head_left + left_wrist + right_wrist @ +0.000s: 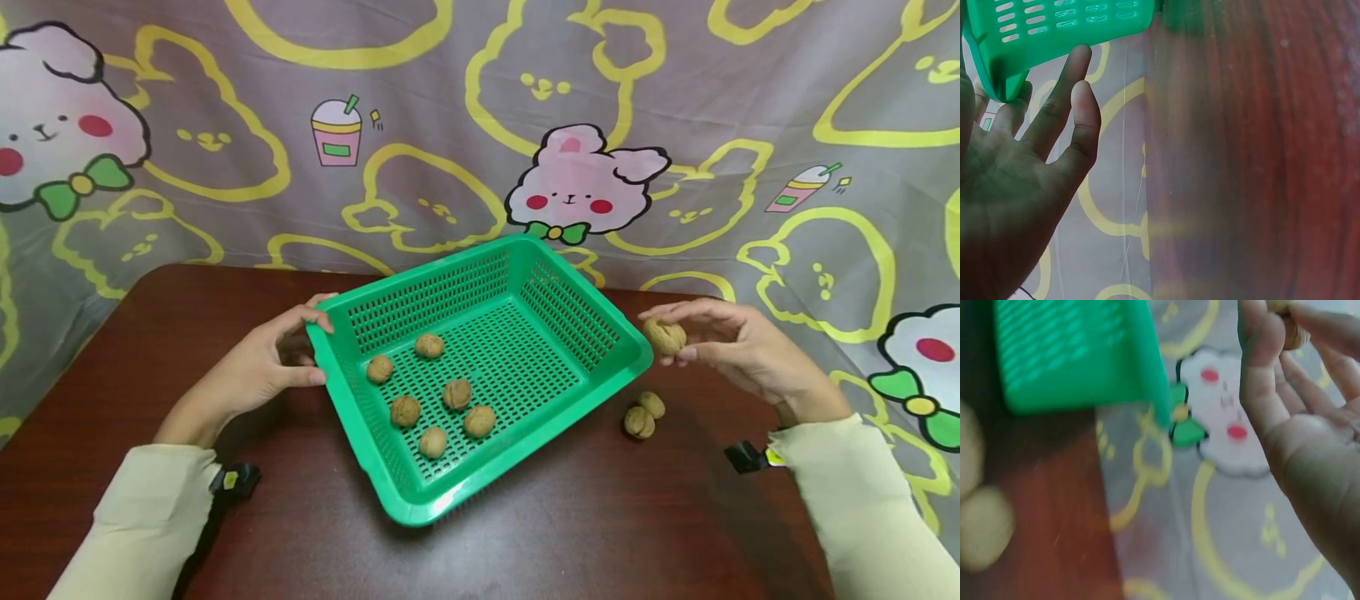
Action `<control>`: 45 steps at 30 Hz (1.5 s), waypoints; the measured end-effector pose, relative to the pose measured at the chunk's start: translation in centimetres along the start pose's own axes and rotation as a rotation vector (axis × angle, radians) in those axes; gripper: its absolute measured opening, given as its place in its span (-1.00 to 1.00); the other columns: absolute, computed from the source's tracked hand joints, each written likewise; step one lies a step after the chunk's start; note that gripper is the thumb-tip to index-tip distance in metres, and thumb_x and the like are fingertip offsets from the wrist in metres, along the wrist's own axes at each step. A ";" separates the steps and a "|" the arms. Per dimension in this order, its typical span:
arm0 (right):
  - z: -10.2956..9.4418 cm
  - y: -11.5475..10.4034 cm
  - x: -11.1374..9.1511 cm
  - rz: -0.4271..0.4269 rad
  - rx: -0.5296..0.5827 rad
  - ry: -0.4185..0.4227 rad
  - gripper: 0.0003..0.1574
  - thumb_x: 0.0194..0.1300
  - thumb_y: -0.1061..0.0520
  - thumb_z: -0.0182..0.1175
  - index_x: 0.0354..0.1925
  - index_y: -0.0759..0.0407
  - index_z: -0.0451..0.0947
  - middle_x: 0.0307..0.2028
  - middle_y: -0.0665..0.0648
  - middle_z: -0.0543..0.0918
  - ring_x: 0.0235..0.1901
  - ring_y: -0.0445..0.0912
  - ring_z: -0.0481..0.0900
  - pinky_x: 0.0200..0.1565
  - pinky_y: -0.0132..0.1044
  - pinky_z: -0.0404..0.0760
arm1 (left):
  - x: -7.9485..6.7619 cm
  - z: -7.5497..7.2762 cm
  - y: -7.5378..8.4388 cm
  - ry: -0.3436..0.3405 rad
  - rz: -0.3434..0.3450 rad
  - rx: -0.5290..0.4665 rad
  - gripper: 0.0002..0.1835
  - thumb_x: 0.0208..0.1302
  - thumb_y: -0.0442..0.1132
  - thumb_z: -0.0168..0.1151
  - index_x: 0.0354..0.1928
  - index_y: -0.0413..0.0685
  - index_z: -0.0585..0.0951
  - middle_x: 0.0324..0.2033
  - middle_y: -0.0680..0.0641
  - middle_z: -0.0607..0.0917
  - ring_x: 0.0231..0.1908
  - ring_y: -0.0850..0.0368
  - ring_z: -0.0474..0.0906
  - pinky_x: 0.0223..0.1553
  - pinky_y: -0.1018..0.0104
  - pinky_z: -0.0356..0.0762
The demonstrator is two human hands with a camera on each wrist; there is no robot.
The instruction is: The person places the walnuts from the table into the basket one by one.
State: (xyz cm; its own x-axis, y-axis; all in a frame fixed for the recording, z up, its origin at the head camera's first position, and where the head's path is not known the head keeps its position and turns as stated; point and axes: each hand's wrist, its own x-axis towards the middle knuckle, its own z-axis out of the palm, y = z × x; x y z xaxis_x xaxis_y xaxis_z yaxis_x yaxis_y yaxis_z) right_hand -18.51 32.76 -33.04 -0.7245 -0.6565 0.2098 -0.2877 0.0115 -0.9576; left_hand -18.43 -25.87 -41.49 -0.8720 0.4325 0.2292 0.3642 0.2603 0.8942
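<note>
Apparently, one side steadies while the other carries.
Nearest, pale sleeves (135, 517) reach in over a brown wood-grain table (570, 550). Six walnuts (457, 394) sit in the perforated green plastic basket (525, 437), towards its left end, perhaps because it slopes that way; whether its base lies flat cannot be told. Two loose walnuts (640, 422) touch each other on the table off its right corner, seemingly within easy reach. Just beside that corner the right hand (753, 354) pinches at least one more walnut (665, 336) between thumb and fingertips, enough hold for a hard, round shell. The left hand's (268, 354) thumb and fingers grip the left rim, presumably bracing the basket. Behind hangs a cartoon-rabbit cloth (682, 92).
</note>
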 end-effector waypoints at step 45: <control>6.4 8.9 22.4 0.851 0.028 -1.000 -0.61 0.39 0.45 0.23 -0.07 0.03 0.80 0.38 0.25 0.57 -0.12 -0.02 0.81 -0.13 -0.28 0.70 | 0.0 0.0 0.2 0.015 -0.057 0.026 -0.48 0.20 -0.41 0.52 0.12 -0.11 0.46 0.61 -0.19 0.16 -0.10 0.20 0.66 -0.08 0.44 0.57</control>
State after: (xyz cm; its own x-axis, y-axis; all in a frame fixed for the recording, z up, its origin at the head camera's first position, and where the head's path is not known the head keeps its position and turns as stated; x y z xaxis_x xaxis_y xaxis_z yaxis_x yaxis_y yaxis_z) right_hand -33.24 13.33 -38.17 0.1060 -0.7233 -0.6824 0.0474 0.6892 -0.7231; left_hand -18.36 -25.83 -41.27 -0.8961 0.4038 0.1844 0.3222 0.3060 0.8959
